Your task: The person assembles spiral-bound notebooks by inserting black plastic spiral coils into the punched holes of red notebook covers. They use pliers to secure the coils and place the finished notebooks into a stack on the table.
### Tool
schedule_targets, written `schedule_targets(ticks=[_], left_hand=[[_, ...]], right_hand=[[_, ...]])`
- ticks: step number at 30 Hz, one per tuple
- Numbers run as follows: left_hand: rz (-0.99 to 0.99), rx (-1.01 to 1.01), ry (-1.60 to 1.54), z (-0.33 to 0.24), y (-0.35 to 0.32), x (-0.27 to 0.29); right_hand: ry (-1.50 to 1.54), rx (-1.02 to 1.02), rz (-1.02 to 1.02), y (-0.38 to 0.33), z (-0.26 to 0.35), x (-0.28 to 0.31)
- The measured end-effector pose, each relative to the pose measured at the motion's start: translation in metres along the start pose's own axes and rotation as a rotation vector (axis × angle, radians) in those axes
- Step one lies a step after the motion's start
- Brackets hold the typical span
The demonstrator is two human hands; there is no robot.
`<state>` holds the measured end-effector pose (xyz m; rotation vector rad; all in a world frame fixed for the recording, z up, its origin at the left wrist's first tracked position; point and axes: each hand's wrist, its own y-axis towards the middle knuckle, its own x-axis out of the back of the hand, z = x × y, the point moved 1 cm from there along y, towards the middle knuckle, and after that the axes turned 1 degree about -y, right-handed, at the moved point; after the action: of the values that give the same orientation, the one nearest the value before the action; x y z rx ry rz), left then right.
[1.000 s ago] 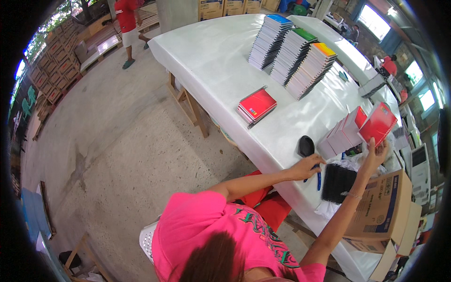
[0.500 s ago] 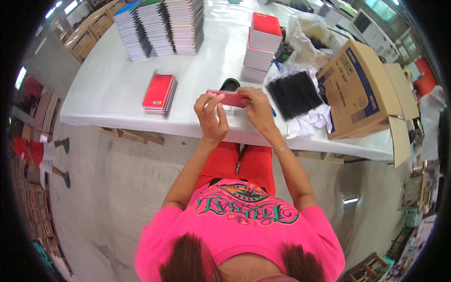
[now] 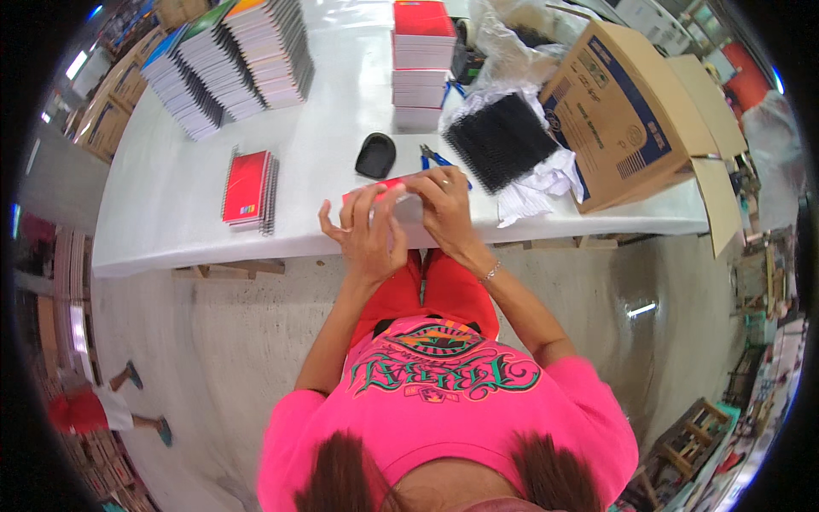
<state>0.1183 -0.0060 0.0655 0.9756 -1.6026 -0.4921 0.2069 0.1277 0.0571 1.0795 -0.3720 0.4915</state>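
One red booklet (image 3: 390, 183) is at the worker's (image 3: 452, 418) twelve o'clock, right hand (image 3: 447, 212) pinching it, presumably for steadiness, left hand (image 3: 370, 244) against it, grip unclear, black coils (image 3: 500, 142) handy at one o'clock.

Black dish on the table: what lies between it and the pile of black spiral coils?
In the head view, a blue-handled, plier-like tool lies between the black dish and the black spiral coils.

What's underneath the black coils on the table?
Crumpled white paper pokes out from beneath the black coils, at their lower right side. Whatever else lies under the middle of the coils is covered, so I can't tell.
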Motion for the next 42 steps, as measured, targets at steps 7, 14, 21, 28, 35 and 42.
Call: schedule_targets(ticks=[7, 14, 21, 28, 35, 42], left_hand=[[0.315, 0.142, 0.188, 0.016, 0.011, -0.019], [0.441, 0.061, 0.219, 0.044, 0.036, -0.004], [0.39, 0.088, 0.097, 0.053, 0.02, -0.01], [0.209, 0.259, 0.037, 0.028, 0.016, -0.025], [0.093, 0.285, 0.075, 0.029, 0.011, -0.044], [0.101, 0.263, 0.077, 0.029, 0.014, -0.038]], right_hand=[[0.115, -0.078, 0.149, -0.001, -0.015, -0.018], [-0.186, -0.203, 0.072, 0.024, -0.089, 0.041], [-0.677, -0.512, 0.063, -0.003, -0.182, 0.102], [-0.55, -0.542, -0.022, -0.003, -0.19, 0.102], [0.048, -0.606, -0.191, 0.02, -0.165, 0.117], [0.982, -0.749, -0.148, 0.032, -0.112, 0.11]])
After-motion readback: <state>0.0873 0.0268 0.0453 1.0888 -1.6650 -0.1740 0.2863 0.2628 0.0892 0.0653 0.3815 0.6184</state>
